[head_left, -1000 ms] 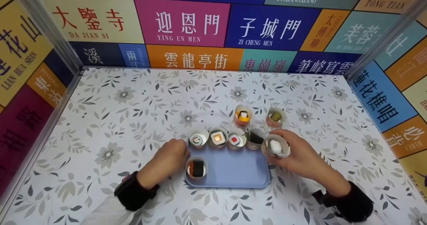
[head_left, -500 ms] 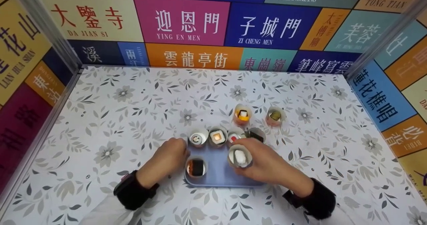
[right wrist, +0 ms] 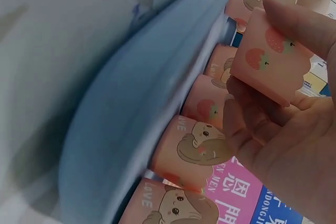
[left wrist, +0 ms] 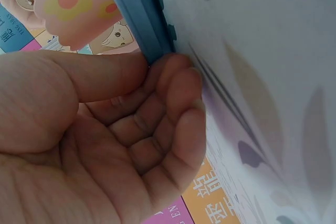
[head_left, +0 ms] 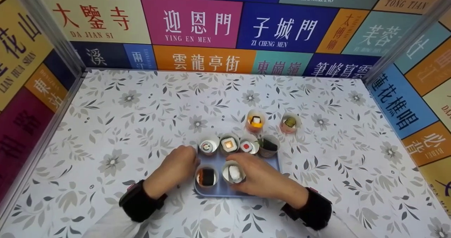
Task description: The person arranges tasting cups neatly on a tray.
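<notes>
My left hand (head_left: pixel 179 164) pinches the left rim of a blue tray (left wrist: pixel 137 11) between thumb and curled fingers. With its thumb and fingers, my right hand (head_left: pixel 262 176) holds a pink paper cup (right wrist: pixel 268 59) over the tray's front middle; a white-topped sushi piece (head_left: pixel 234 173) lies inside. Whether the cup touches the tray I cannot tell. Left of it sits a cup of sushi with a dark band (head_left: pixel 208 177). Along the back stand cups with a small round roll (head_left: pixel 208 145), a square orange-centred roll (head_left: pixel 229 145), a red-centred roll (head_left: pixel 247 146) and dark seaweed-wrapped sushi (head_left: pixel 270 145).
Behind the tray, a cup with yellow-topped sushi (head_left: pixel 255 121) and one with green-topped sushi (head_left: pixel 290 121) stand on the leaf-patterned tablecloth (head_left: pixel 141 104). Panels with large lettering (head_left: pixel 197 23) wall the table at the back and sides.
My right hand has carried the cup with white-topped sushi leftward from the tray's right back corner to its front middle, beside the dark-banded one. The left hand stays on the rim.
</notes>
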Demonstrator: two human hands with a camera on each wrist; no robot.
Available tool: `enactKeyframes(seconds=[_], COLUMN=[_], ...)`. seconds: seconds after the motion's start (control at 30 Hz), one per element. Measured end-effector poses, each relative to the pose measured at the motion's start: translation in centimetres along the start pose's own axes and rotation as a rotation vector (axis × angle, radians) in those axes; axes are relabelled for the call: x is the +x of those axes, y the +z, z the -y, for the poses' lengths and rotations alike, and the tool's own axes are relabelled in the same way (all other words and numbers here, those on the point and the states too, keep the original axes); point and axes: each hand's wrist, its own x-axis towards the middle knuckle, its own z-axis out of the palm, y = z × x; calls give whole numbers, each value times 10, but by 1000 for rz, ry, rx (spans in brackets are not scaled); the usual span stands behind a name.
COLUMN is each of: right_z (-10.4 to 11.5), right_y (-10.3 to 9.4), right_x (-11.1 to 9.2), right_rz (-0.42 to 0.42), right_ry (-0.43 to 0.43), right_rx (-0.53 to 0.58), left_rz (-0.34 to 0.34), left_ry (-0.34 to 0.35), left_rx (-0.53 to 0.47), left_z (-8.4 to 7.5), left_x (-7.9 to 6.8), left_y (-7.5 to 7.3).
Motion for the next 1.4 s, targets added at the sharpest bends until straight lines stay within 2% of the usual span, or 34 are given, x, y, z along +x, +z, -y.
enactKeyframes(seconds=[0.33,0.8,0.93,1.17,1.27,1.4], right_z=[-2,-2,-3,-3,-1,-1], right_y=[13,14,14,3,-6,-20], right_x=[4,8,8,-1,-9,-22], right_rz=[42,66,77,106,90,23], right_ry=[-46,-56,-56,-14,-19,-85], right_rx=[-22,-50,-21,14,-22,-117], left_rz=[16,25,19,26,24,20], left_ry=[-24,-43,-42,-51,-45,-40], left_rx=[-9,-3,3,1,-8,-15], left_z=[-1,0,1,0,0,0], left_x=[0,2,2,1,1,0], left_y=[0,-1,0,0,0,-1])
